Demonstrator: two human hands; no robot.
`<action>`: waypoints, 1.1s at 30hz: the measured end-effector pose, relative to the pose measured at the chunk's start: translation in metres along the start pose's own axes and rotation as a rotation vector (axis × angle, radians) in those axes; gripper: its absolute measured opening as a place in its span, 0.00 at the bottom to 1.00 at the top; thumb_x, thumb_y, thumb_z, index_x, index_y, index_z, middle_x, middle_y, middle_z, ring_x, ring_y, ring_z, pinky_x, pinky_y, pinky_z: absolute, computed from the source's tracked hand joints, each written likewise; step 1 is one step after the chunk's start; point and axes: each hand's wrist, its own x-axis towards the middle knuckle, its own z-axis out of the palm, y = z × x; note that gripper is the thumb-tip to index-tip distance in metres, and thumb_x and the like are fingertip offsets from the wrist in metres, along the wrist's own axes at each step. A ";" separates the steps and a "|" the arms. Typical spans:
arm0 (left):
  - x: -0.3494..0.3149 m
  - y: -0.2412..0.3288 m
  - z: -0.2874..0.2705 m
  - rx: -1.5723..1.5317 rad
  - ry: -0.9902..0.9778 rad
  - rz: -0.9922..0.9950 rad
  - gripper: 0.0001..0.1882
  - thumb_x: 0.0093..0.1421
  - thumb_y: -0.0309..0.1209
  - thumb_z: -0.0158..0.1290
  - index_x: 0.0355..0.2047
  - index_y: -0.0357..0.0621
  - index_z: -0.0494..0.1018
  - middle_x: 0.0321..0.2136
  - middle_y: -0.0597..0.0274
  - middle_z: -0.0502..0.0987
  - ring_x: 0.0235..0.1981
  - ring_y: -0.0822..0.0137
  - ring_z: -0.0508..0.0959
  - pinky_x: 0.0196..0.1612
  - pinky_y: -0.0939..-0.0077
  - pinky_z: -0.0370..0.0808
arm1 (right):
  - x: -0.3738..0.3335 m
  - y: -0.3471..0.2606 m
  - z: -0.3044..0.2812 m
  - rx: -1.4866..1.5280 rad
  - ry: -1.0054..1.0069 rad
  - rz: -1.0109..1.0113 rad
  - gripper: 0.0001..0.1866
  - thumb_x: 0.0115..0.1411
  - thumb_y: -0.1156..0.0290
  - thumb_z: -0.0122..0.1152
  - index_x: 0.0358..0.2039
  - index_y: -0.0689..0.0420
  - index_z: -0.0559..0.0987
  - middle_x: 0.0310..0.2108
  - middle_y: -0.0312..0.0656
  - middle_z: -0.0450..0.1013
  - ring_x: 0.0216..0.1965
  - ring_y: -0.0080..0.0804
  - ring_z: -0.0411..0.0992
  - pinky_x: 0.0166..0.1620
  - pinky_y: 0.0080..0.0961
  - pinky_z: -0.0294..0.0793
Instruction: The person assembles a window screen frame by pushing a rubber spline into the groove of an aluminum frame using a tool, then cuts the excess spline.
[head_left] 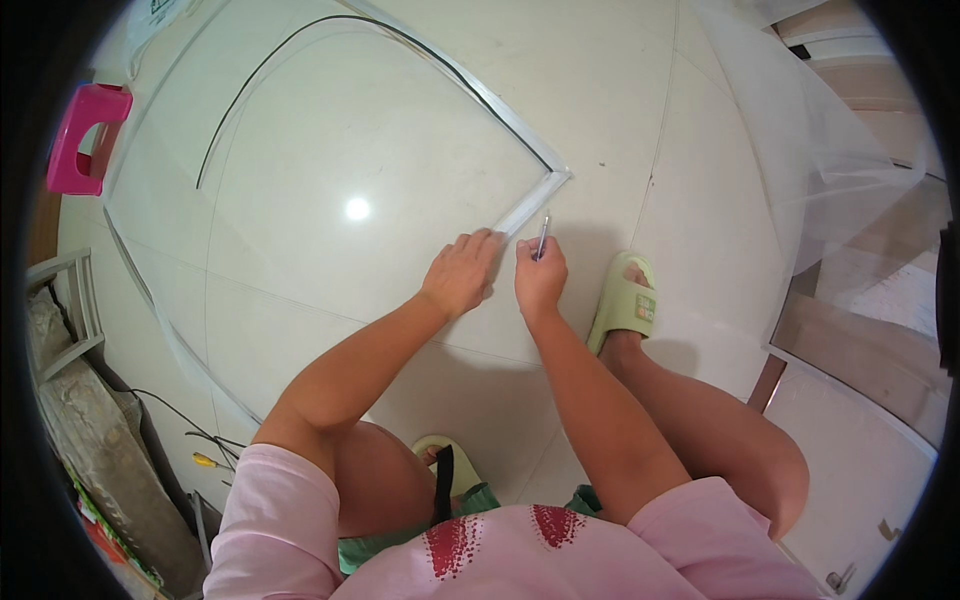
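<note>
A white frame (528, 203) lies on the floor, with one corner pointing away from me on the right. A long thin black strip (500, 113) runs along its far right side, and its loose end curves back over the floor. My left hand (462, 274) rests flat on the near part of that side, fingertips on the frame. Just right of it, my right hand (541, 278) is closed around a slim pen-like tool (544, 236) with a shiny metal shaft, its tip pointing away from me. Whether this is a screwdriver cannot be made out.
A pink plastic stool (88, 138) stands at the far left. Clear sheeting (790, 150) hangs at the right beside shelves. My green slippers (627, 300) are on the tiled floor. Cables with a yellow plug (206, 460) lie near a wrapped bundle (90, 450) at left.
</note>
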 end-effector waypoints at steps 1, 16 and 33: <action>-0.004 0.005 -0.003 0.046 0.040 -0.104 0.36 0.49 0.26 0.58 0.59 0.40 0.57 0.53 0.55 0.65 0.50 0.56 0.69 0.47 0.64 0.70 | 0.000 -0.003 -0.001 -0.056 0.037 0.025 0.10 0.54 0.65 0.61 0.28 0.59 0.74 0.22 0.46 0.74 0.27 0.46 0.74 0.35 0.38 0.72; -0.038 -0.002 0.070 0.060 0.597 -0.291 0.22 0.48 0.21 0.53 0.46 0.44 0.72 0.40 0.59 0.73 0.39 0.58 0.71 0.41 0.64 0.68 | 0.089 -0.061 0.029 -0.662 -0.875 -0.586 0.05 0.50 0.71 0.57 0.27 0.57 0.78 0.27 0.49 0.77 0.33 0.49 0.75 0.38 0.41 0.74; -0.261 0.025 0.027 -0.178 -0.032 -0.846 0.13 0.53 0.27 0.54 0.40 0.43 0.74 0.37 0.55 0.75 0.42 0.53 0.75 0.47 0.62 0.72 | -0.127 -0.014 0.129 -0.430 -1.555 -0.547 0.09 0.54 0.68 0.59 0.35 0.55 0.76 0.30 0.48 0.77 0.33 0.49 0.75 0.38 0.41 0.73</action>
